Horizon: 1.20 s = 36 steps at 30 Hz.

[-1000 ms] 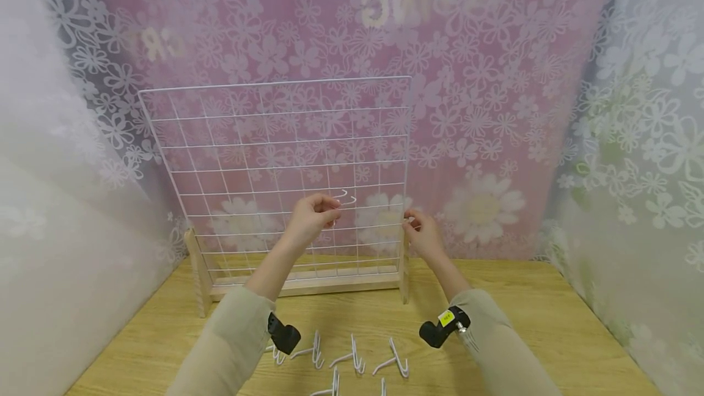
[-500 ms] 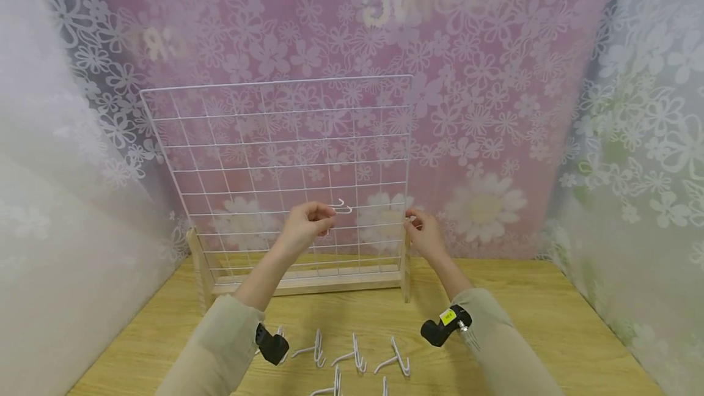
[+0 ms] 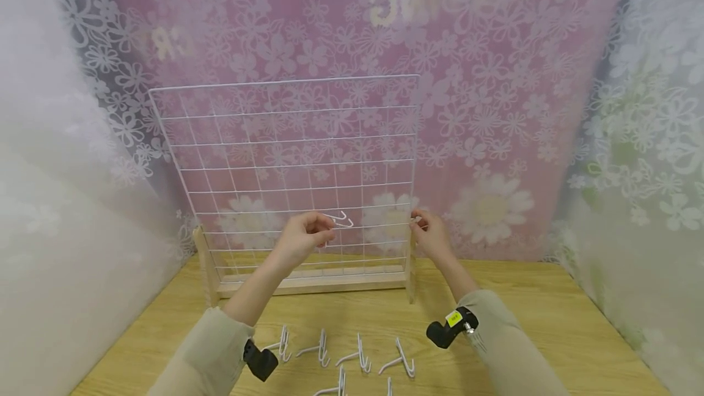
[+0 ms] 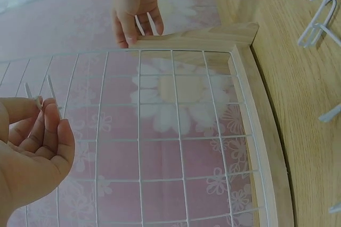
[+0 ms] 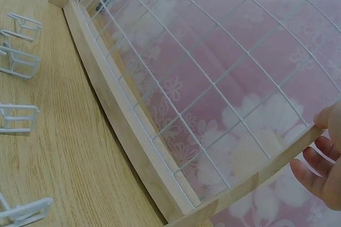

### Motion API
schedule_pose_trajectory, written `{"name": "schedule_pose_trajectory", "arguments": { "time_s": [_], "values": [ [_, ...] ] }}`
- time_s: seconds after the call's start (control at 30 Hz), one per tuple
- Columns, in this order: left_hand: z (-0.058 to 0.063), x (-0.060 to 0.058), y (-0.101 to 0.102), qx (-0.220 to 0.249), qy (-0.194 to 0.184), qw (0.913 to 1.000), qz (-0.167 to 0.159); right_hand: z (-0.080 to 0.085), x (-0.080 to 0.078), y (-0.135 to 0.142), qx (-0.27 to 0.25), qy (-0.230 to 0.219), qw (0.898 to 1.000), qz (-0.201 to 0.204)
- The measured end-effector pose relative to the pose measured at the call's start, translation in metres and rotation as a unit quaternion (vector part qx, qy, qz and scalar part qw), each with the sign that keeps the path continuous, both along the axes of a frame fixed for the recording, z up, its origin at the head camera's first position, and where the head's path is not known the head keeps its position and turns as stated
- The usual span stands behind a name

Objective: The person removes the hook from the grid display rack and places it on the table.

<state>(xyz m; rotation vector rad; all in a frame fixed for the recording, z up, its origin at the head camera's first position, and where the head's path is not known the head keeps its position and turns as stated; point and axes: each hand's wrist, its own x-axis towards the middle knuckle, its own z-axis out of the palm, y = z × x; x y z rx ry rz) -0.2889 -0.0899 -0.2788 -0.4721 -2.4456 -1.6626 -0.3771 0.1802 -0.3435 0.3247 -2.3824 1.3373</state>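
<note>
A white wire hook (image 3: 344,221) is pinched between the thumb and fingers of my left hand (image 3: 301,238), its two bent prongs pointing right. It is in front of the white wire grid (image 3: 286,164), and the prongs overlap the lower right part of the grid in the head view. My right hand (image 3: 432,236) grips the top of the right wooden post (image 5: 266,171) at the grid's side edge. In the right wrist view the thumb lies at the post's end and the other fingers curl beneath it.
The grid stands upright in a wooden base (image 3: 313,285) on the wood-grain table (image 3: 495,322). Several white wire hooks (image 3: 360,356) lie near the front, between the forearms. A flowered pink curtain (image 3: 484,109) hangs behind, with pale curtains at both sides.
My left hand has moved down and slightly left with the hook, lowering the prongs across the grid. My right hand keeps its grip on the post. The head view has shifted slightly.
</note>
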Motion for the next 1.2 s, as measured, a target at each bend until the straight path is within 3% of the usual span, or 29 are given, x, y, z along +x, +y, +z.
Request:
{"name": "schedule_pose_trajectory", "arguments": {
  "time_s": [0.37, 0.7, 1.2],
  "values": [
    [-0.004, 0.009, -0.006, 0.013, -0.006, 0.9999, 0.006, 0.002, 0.0, -0.002, 0.006, 0.005, 1.0, 0.001],
    [-0.023, 0.017, -0.016, 0.0, -0.011, 0.9999, -0.011, 0.003, 0.001, -0.001, -0.003, -0.006, 1.0, 0.011],
    [-0.047, 0.027, -0.032, -0.022, -0.036, 0.9991, 0.003, -0.001, -0.006, 0.002, 0.013, 0.003, 1.0, 0.0]
  ]
}}
